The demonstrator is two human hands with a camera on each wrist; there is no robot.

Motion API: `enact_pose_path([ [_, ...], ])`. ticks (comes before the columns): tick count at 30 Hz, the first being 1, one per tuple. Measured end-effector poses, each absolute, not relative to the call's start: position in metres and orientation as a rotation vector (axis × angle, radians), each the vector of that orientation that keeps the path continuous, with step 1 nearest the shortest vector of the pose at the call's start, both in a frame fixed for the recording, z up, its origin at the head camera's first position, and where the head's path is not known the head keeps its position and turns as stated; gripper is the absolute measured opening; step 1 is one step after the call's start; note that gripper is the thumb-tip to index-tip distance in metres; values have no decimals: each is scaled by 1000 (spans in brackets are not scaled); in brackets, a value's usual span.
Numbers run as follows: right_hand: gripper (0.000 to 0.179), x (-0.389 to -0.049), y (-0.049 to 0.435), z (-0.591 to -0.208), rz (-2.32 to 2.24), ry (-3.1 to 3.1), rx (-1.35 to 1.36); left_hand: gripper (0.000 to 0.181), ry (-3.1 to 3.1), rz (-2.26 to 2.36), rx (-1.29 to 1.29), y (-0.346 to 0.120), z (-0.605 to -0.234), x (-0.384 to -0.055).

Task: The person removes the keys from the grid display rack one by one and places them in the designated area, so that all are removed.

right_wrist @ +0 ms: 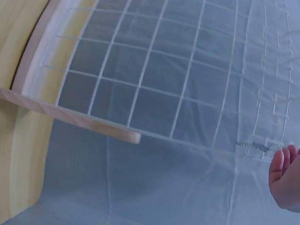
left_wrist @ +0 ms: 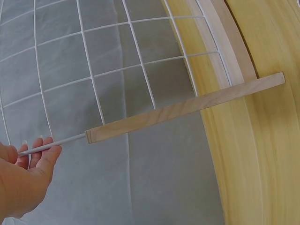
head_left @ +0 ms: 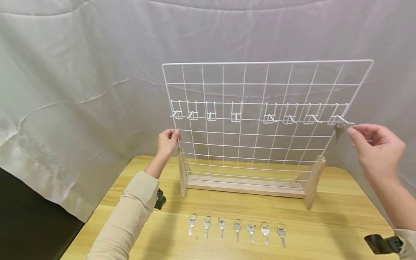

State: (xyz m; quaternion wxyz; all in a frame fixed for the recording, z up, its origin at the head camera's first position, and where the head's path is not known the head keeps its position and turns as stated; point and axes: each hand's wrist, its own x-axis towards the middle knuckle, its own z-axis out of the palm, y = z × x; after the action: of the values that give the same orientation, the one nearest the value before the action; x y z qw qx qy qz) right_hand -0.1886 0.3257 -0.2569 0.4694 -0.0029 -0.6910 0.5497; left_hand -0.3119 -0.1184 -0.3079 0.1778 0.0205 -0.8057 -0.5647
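A white wire grid rack [head_left: 245,136] stands upright on a wooden base. My left hand [head_left: 167,141] pinches its left side wire just above the wooden foot; the left wrist view shows the fingers and thumb around that wire. At the rack's far right, my right hand [head_left: 378,144] pinches a key [head_left: 339,132] by its ring, between thumb and forefinger. The key hangs blade down right beside the rightmost white hook [head_left: 338,119]. In the right wrist view the key [right_wrist: 258,147] overlaps the hook, and part of the right hand is out of frame.
Several keys with rings [head_left: 237,225] lie in a row on the wooden table [head_left: 214,249] in front of the rack. More white hooks [head_left: 236,117] line the grid's upper half. A grey curtain [head_left: 107,72] hangs behind. The wooden feet [head_left: 313,182] jut forward.
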Motion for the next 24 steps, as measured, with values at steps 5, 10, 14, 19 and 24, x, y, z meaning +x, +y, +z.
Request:
enact_pose_path([
  [5, 21, -193, 335, -250, 1559, -1537, -60, 26, -2281, -1611, 46, -118, -307, -313],
  [10, 24, -196, 348, -252, 1705, -1668, -2, 27, -2291, -1606, 39, -120, -309, -313],
  [14, 28, -198, 357, -255, 1663, -1970, 53, 26, -2300, -1603, 45, -123, -309, -313],
  [19, 22, -203, 358, -255, 1837, -1932, 78, 26, -2313, -1617, 52, -122, -309, -316],
  [24, 16, -206, 355, -254, 2099, -1674, 49, 27, -2326, -1622, 49, -121, -309, -318],
])
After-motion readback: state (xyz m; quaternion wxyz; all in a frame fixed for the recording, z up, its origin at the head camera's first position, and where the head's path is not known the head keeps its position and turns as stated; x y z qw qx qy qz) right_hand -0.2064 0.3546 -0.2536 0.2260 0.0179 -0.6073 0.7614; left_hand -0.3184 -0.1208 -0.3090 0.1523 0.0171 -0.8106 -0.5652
